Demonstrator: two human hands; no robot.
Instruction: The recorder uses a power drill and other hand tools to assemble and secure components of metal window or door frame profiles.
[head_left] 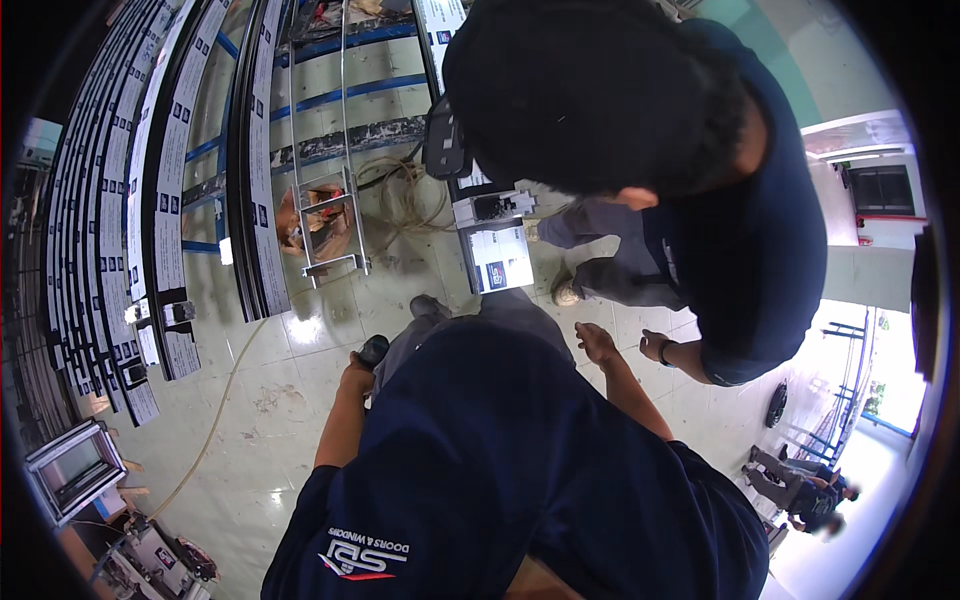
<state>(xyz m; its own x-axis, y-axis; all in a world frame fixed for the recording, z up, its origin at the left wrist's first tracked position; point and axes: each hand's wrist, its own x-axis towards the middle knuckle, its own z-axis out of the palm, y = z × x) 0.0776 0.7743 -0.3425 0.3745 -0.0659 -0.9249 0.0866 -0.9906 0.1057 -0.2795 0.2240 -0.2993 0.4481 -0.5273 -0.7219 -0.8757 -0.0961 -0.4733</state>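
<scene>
My left hand (357, 377) hangs low beside my left leg, its fingers closed round a dark, rounded object (374, 350) whose kind I cannot make out. My right hand (597, 343) is held out at my right side, fingers loosely curled and apart, with nothing visible in it. Between me and a co-worker, a long profile with white printed film (500, 262) ends just before my legs. A metal fitting (492, 207) sits across it near this end. The co-worker (590, 95) bends over the profile; their watch-wearing hand (655, 346) is close to my right hand.
Long film-covered profiles (170, 220) lie side by side on blue racks (350, 95) at the left. A thin metal frame (330, 225) stands near a coiled hose (405, 195). A window frame (75, 470) is at lower left; other people (800, 490) are far right.
</scene>
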